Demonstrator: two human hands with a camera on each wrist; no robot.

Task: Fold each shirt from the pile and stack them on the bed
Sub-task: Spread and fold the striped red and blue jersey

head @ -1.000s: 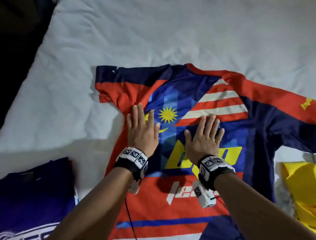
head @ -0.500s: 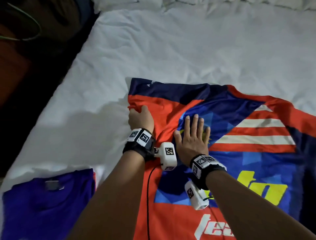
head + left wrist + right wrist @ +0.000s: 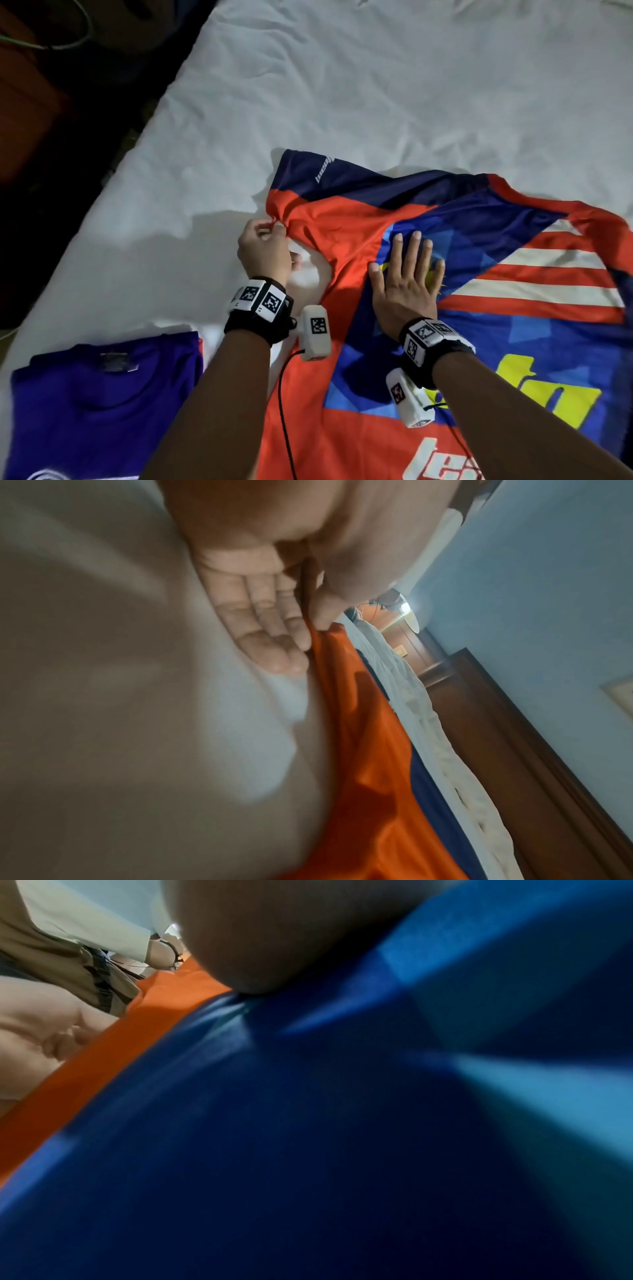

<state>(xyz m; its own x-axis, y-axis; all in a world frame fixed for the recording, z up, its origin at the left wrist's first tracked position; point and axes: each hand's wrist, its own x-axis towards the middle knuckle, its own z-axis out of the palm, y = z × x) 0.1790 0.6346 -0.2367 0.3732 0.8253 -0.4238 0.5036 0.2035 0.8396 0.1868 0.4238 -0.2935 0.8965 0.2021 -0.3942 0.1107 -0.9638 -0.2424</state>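
Note:
A red, navy and blue jersey (image 3: 479,308) with a striped flag print lies spread on the white bed (image 3: 376,85). My left hand (image 3: 265,246) pinches the red hem of its left sleeve (image 3: 325,212) between thumb and fingers; the left wrist view shows that pinch on the orange-red cloth (image 3: 363,723). My right hand (image 3: 406,277) lies flat, fingers straight, pressing the jersey's chest beside the yellow star. In the right wrist view only blue cloth (image 3: 342,1123) and the heel of the hand show.
A folded purple shirt (image 3: 99,407) lies on the bed at the lower left. The bed's left edge (image 3: 144,144) drops to a dark floor. White sheet stretches beyond the jersey toward the far side. A black cable (image 3: 284,411) runs along my left forearm.
My left hand left the jersey's chest, moved to the left sleeve and took its hem in a pinch. My right hand slid left and stays flat. The head view has shifted left.

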